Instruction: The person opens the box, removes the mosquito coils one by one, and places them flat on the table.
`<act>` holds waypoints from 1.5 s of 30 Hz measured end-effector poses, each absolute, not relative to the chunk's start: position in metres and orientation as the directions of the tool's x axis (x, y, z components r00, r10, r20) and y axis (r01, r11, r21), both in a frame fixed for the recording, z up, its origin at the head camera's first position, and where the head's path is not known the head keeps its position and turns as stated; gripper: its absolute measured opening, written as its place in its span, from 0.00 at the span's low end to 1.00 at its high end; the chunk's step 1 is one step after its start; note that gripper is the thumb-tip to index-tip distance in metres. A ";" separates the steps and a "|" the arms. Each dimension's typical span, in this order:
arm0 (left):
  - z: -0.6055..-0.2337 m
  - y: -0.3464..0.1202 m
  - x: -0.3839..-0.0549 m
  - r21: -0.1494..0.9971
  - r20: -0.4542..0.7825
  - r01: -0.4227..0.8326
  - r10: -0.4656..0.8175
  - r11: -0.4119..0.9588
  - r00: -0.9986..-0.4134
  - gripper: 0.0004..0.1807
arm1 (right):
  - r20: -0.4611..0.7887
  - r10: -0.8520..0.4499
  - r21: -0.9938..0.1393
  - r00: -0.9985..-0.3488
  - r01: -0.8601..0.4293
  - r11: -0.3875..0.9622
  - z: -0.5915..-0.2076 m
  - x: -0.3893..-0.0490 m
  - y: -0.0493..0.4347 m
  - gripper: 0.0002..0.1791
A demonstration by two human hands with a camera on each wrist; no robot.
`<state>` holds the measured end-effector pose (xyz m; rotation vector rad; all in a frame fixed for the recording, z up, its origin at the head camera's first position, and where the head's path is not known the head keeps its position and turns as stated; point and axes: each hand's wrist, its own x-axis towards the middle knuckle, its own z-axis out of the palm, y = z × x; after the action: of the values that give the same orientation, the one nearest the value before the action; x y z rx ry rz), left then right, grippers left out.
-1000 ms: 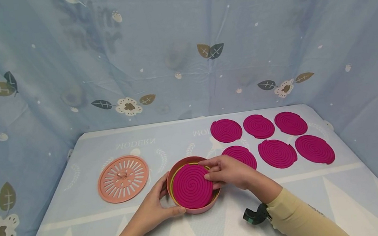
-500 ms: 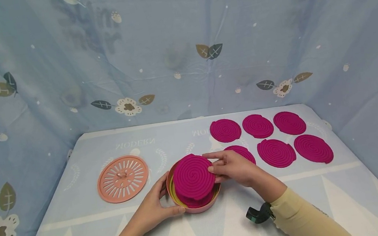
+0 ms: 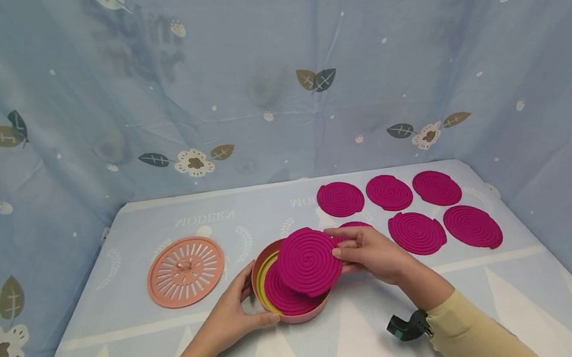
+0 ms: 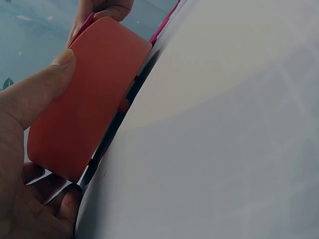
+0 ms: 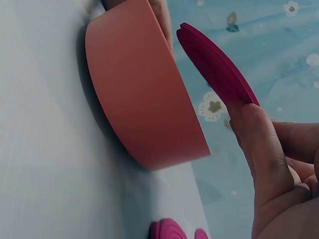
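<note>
A magenta mosquito coil (image 3: pixel 309 261) is pinched at its right edge by my right hand (image 3: pixel 368 252), between thumb and fingers. It tilts above the right side of a round pink box (image 3: pixel 298 318). A second coil (image 3: pixel 282 292) lies inside the box, partly covered by the held one; a yellow ring (image 3: pixel 261 278) shows along the inner wall. My left hand (image 3: pixel 239 314) grips the box from its left, thumb at the front wall and fingers round the side. In the right wrist view the held coil (image 5: pixel 217 64) is clear of the box wall (image 5: pixel 144 89).
A slotted pink lid (image 3: pixel 186 271) with a small knob lies flat on the table left of the box. Several more magenta coils (image 3: pixel 418 233) lie in two rows at the back right, one partly behind my right hand. A patterned blue cloth (image 3: pixel 250 74) encloses the table's back and sides.
My right hand has lifted the top coil out of the box and moved it to the right, uncovering another coil beneath. The left hand stays on the box.
</note>
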<state>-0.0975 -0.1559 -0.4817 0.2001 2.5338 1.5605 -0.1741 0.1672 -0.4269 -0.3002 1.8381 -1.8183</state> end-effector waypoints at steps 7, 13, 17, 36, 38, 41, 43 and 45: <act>-0.482 -0.155 -0.097 0.892 -0.075 0.020 0.193 0.451 -0.978 0.64 | -0.209 -0.483 -0.977 -0.850 0.207 0.057 -0.427 -0.171 0.184 0.33; -0.483 -0.154 -0.098 0.890 -0.080 0.017 0.194 0.455 -0.978 0.64 | -0.202 -0.471 -0.977 -0.859 0.206 0.044 -0.429 -0.169 0.196 0.34; -0.483 -0.154 -0.098 0.887 -0.069 0.030 0.197 0.460 -0.978 0.64 | -0.191 -0.470 -0.979 -0.862 0.203 0.026 -0.429 -0.166 0.204 0.34; -0.484 -0.154 -0.097 0.881 -0.078 0.021 0.187 0.473 -0.979 0.64 | -0.195 -0.420 -0.978 -0.887 0.209 0.014 -0.438 -0.149 0.240 0.36; -0.483 -0.155 -0.098 0.882 -0.082 0.015 0.185 0.471 -0.979 0.64 | -0.198 -0.410 -0.978 -0.890 0.210 0.016 -0.441 -0.146 0.244 0.36; -0.483 -0.155 -0.098 0.885 -0.083 0.013 0.186 0.466 -0.979 0.64 | -0.201 -0.396 -0.977 -0.896 0.212 0.017 -0.446 -0.142 0.251 0.37; -0.483 -0.155 -0.098 0.886 -0.080 0.018 0.189 0.464 -0.979 0.65 | -0.202 -0.390 -0.976 -0.898 0.216 0.007 -0.449 -0.139 0.256 0.37; -0.483 -0.155 -0.098 0.886 -0.074 0.024 0.193 0.463 -0.979 0.65 | -0.199 -0.389 -0.975 -0.899 0.220 -0.009 -0.452 -0.137 0.259 0.37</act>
<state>-0.0982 -0.1553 -0.4826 0.1905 2.5434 1.5371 -0.1367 0.2593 -0.4523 -0.1745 1.8578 -1.9619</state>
